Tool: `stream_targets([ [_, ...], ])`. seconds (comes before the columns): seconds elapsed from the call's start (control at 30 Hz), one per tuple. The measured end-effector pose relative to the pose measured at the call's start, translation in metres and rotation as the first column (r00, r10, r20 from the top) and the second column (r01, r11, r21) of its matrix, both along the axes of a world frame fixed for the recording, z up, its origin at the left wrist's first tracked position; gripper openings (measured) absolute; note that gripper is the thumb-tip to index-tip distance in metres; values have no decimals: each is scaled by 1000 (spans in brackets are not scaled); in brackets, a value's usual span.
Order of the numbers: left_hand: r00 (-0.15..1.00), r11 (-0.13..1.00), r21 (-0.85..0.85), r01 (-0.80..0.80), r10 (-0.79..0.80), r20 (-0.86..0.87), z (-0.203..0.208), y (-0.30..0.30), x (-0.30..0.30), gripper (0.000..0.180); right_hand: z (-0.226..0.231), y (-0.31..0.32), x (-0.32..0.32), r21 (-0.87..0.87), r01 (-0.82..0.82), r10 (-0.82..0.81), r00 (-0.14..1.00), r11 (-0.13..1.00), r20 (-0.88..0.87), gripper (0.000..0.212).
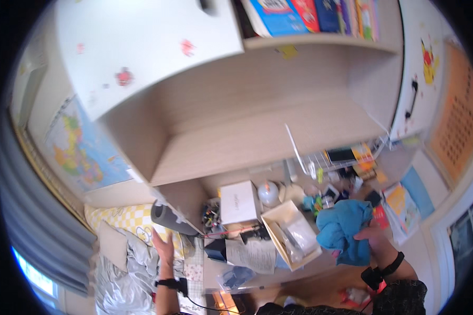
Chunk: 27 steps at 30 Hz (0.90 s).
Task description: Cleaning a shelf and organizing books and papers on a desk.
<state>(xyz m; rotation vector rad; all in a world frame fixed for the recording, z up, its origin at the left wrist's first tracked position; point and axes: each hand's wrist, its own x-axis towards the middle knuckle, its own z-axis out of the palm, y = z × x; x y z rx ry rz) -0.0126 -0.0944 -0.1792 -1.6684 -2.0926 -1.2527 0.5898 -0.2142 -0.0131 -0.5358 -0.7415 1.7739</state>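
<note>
My right hand (376, 239) is closed on a bunched-up blue cloth (345, 231), held over the right part of the cluttered desk. Off to the left, my left hand (164, 245) is raised with fingers apart and holds nothing. It is nearest a grey rolled-up item (168, 218) beside the shelf's side panel. Between the hands, a cream open box (314, 254) lies on the desk with clear plastic packets (294, 239) inside. The picture is somewhat blurred, and small things under the cloth are hidden.
Behind the cream box are a white box (238, 202), a white round object (268, 193) and a white wire rack (326, 161). Printed sheets (252, 255) lie in front. A shelf unit (257, 105) overhangs the desk. The bed (126, 278) is at left, papers (402, 210) at right.
</note>
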Motion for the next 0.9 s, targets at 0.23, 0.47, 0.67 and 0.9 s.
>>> stream_targets([
  [0.23, 980, 893, 441, 86, 4, -201, 298, 33, 83, 83, 131, 56, -22, 578, 50, -271, 914, 815, 303, 58],
  [0.47, 953, 887, 460, -39, 172, -250, 391, 95, 83, 97, 251, 89, -73, 812, 37, -356, 909, 582, 214, 38],
  [0.67, 991, 843, 538, -2, 73, -111, 398, 134, 79, 99, 343, 137, -116, 959, -140, -871, 466, -248, -157, 48],
  [0.9, 981, 682, 725, -95, 187, -47, 391, 170, 77, 87, 403, 214, -223, 486, -819, -839, -10, -305, -543, 50],
])
